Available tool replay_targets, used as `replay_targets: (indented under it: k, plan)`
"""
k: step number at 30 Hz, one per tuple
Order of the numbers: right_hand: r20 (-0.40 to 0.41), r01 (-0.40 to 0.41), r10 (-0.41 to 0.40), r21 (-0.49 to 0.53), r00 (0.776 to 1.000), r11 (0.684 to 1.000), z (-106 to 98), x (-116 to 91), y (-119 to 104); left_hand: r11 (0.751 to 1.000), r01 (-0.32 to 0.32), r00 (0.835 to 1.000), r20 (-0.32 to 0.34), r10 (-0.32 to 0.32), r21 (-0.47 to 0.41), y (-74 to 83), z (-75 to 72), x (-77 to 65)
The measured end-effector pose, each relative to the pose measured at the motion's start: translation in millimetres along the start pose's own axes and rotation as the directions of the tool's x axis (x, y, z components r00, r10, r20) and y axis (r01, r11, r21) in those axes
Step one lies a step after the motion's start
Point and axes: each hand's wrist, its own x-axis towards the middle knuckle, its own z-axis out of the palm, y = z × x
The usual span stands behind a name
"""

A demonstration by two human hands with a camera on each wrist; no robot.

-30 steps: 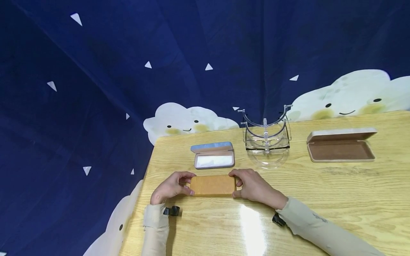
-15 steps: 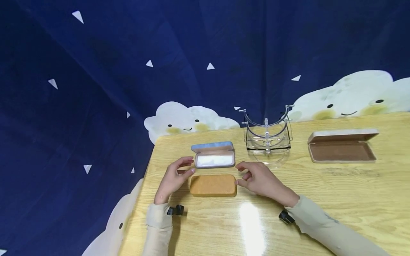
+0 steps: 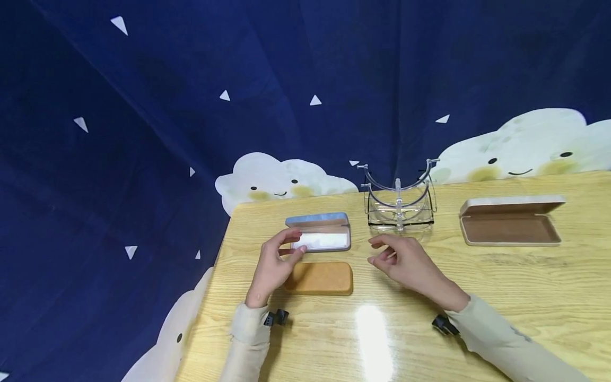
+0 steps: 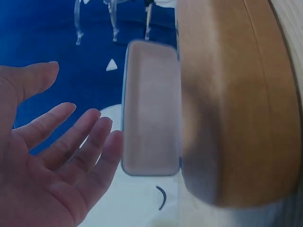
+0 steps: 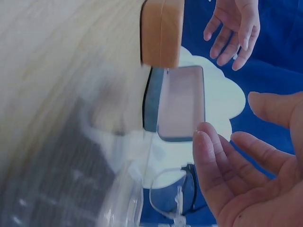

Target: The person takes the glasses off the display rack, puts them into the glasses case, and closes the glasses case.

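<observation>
My left hand (image 3: 275, 263) hovers above the left end of a closed orange glasses case (image 3: 324, 278), fingers relaxed and holding nothing. Its fingertips overlap the near left corner of an open blue glasses case (image 3: 345, 241) in the head view. Inside that case lies a white cloth (image 3: 324, 241). My right hand (image 3: 410, 265) is over the table right of the orange case, thumb and fingers apart with nothing between them. Just beyond it stands a clear display stand (image 3: 399, 199) bearing glasses (image 3: 422, 223) with dark frames. The left wrist view shows the orange case (image 4: 236, 104) large and close.
At the right of the table lies an open white glasses case (image 3: 511, 229) with a brown lining. A dark blue curtain (image 3: 305, 53) with clouds and triangles hangs behind the wooden table (image 3: 329, 339). The table's left edge runs beside my left forearm.
Both hands have let go of the orange case. The left has moved up and right toward the blue case, the right away to the right toward the stand. The orange case stays in place.
</observation>
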Motion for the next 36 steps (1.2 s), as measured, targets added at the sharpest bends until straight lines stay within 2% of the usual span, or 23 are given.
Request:
replay_targets:
  k: [11,25,36]
  plan:
    - [-0.109,-0.013,0.011,-0.013,0.994,1.0,-31.9,-2.1,5.3,0.999,-0.039,0.998,0.041,0.039,0.005,15.2,13.2,7.9]
    - [-0.25,0.047,-0.061,-0.061,0.966,0.997,-66.6,-10.9,14.4,0.994,-0.1,0.992,0.07,0.103,-0.049,29.2,31.6,23.4]
    - [-0.306,-0.026,0.001,-0.077,0.952,0.997,-92.6,-12.1,24.5,0.99,-0.129,0.987,0.089,0.134,-0.058,42.2,44.2,39.5]
